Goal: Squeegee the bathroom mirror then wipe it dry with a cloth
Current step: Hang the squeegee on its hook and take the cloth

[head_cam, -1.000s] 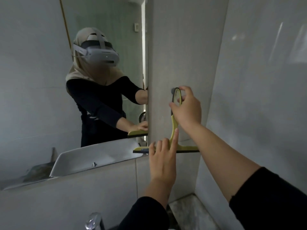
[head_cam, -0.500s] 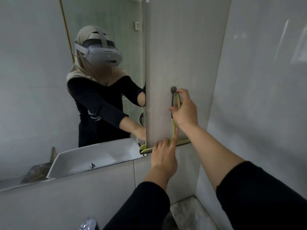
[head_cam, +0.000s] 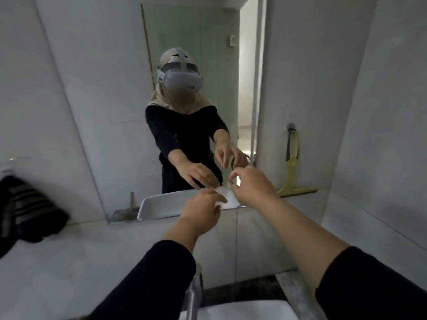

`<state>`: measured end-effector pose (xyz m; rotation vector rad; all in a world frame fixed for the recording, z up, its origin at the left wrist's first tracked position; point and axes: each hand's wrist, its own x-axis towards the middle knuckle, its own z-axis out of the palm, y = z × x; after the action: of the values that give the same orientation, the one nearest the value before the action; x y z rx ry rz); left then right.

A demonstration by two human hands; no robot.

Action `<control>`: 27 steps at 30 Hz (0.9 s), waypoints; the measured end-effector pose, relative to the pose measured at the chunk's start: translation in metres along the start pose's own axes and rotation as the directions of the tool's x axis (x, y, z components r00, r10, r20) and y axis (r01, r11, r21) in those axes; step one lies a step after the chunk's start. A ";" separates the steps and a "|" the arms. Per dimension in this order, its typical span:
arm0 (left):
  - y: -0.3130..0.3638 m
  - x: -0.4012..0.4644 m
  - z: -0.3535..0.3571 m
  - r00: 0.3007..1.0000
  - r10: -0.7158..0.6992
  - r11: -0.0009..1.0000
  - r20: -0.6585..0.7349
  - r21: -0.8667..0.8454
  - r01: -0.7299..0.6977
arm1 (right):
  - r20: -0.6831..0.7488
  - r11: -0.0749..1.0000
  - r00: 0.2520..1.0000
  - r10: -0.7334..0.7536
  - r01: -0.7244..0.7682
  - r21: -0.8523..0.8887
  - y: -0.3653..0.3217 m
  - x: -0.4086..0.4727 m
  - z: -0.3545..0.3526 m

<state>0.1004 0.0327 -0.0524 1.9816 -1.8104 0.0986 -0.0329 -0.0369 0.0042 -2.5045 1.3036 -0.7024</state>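
Dark striped cloth (head_cam: 27, 211) hangs far off my empty, loosely spread left hand (head_cam: 201, 210), nearer it than my half-curled empty right hand (head_cam: 250, 184), the squeegee (head_cam: 293, 165) hung upright beyond.

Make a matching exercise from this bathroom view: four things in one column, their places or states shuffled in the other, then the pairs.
Things:
1. squeegee
2. dark cloth
3. left hand
4. faucet

Places or states:
A. bottom centre, above the sink
B. hanging from a hook on the wall, right of the mirror
C. draped at the far left
D. empty, fingers near the mirror's lower edge

Pairs: 1-B, 2-C, 3-D, 4-A
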 end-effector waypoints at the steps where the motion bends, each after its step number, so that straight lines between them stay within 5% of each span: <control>1: -0.019 -0.012 -0.015 0.999 -0.046 0.999 -0.012 0.027 0.047 | 0.035 0.999 0.999 -0.041 0.040 0.009 -0.017 0.000 0.005; 9: -0.131 -0.123 -0.120 0.894 -0.379 0.905 -0.238 0.108 0.412 | 0.188 0.957 0.939 -0.287 0.272 0.104 -0.168 -0.015 0.062; 15: -0.194 -0.181 -0.160 0.690 -0.537 0.792 -0.485 -0.011 0.610 | 0.232 0.876 0.851 -0.471 0.422 0.231 -0.258 -0.022 0.111; 23: -0.245 -0.183 -0.172 0.476 -0.681 0.705 -0.556 -0.323 0.632 | -0.002 0.775 0.837 -0.547 0.507 0.377 -0.350 -0.012 0.153; 27: -0.267 -0.172 -0.171 0.473 -0.733 0.669 -0.488 -0.394 0.630 | -0.022 0.806 0.868 -0.497 0.471 0.359 -0.365 -0.003 0.173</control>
<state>0.3752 0.2650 -0.0334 2.0682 -0.4990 0.2936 0.3123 0.1738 0.0047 -2.5279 0.4361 -0.8466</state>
